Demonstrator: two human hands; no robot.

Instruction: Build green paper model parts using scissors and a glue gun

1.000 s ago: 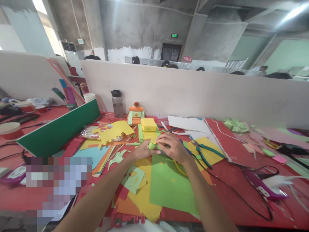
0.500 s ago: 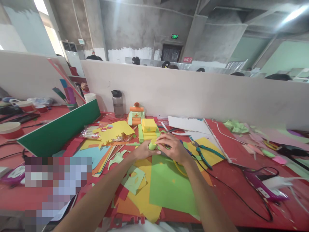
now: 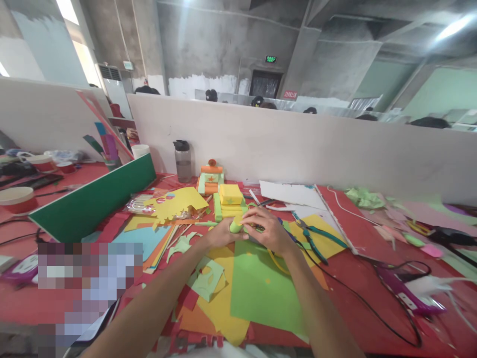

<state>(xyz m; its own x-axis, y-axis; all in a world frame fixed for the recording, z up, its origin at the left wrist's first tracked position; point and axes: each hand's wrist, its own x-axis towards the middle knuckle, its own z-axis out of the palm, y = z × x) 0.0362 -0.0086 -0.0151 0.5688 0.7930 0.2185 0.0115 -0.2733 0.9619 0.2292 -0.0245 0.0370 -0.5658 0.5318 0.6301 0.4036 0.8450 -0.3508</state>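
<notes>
Far L, the green board (image 3: 97,199) is standing on edge on the red table (image 3: 357,268). Next, the star-cut yellow sheet (image 3: 179,201) is lying flat, bottle (image 3: 183,166) standing behind it. Pale-green scrap (image 3: 206,283) is lying near the L forearm; beyond, the orange-&-green model (image 3: 211,181) is standing close to the yellow box model (image 3: 230,194). Just this side of the box, mid-table, L hand (image 3: 221,233) is gripping the green roll (image 3: 234,227) — fingers & thumb clamped round it. Too hard a squeeze could crease it, assuming it's thin paper. R hand (image 3: 268,228) is reaching in from the R, fingertips at the yellow top piece (image 3: 237,219) on the roll; can't tell if they're pinching or just touching. Uneven pressure there could set the piece off-centre; sticky fingertips, if any, could lift it. Below, the green sheet (image 3: 268,293) is lying partly under the R forearm — elbow drag could shift it. Further R, pliers (image 3: 324,233) are resting nearby; a wide wrist swing could knock 'em.
</notes>
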